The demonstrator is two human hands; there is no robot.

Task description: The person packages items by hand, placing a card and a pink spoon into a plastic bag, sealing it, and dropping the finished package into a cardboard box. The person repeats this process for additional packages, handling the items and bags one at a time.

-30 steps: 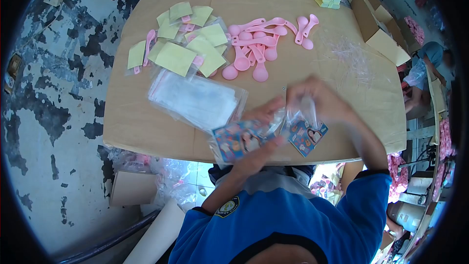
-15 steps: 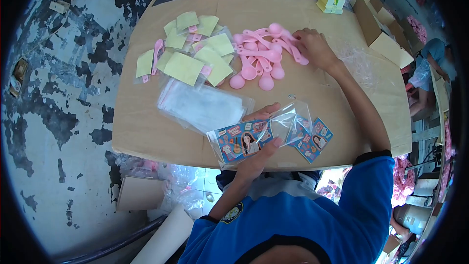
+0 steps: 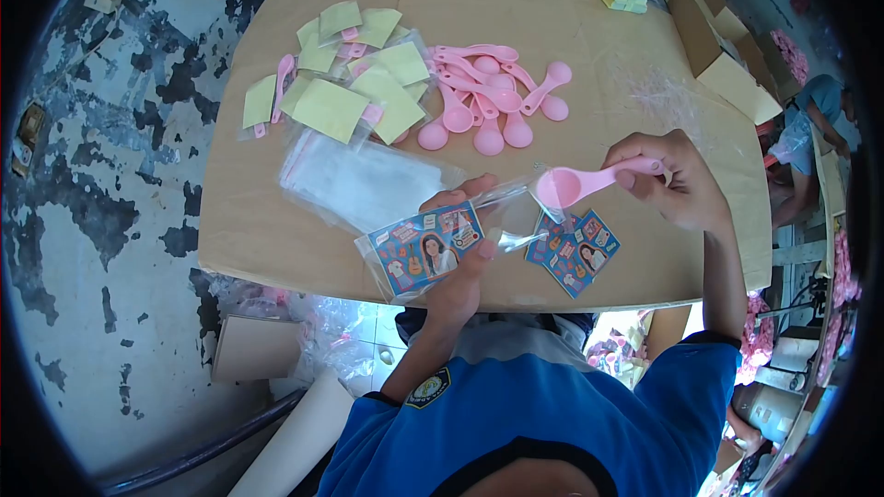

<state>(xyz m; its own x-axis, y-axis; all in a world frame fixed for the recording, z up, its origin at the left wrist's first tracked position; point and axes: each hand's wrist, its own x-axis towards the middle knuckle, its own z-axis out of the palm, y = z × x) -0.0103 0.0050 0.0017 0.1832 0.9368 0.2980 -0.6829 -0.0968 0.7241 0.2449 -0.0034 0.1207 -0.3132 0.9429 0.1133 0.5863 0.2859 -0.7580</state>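
My left hand (image 3: 458, 262) grips a clear plastic bag (image 3: 433, 244) with a blue printed card inside, its open mouth pointing right. My right hand (image 3: 675, 182) pinches the handle of a pink plastic spoon (image 3: 580, 183); the spoon's bowl sits right at the bag's mouth. Beneath the spoon, a small stack of blue printed cards (image 3: 572, 251) lies on the cardboard tabletop (image 3: 276, 230). A pile of pink spoons (image 3: 493, 92) lies farther back at the centre of the table.
Packed bags with yellow cards (image 3: 354, 83) lie at the back left, a stack of empty clear bags (image 3: 364, 179) in front of them. Cardboard boxes (image 3: 723, 64) line the right edge. Another person (image 3: 810, 115) sits at the far right.
My right hand picked a pink spoon from the pile and brought it back to the bag's mouth. My left hand kept hold of the bag and tilted it slightly.
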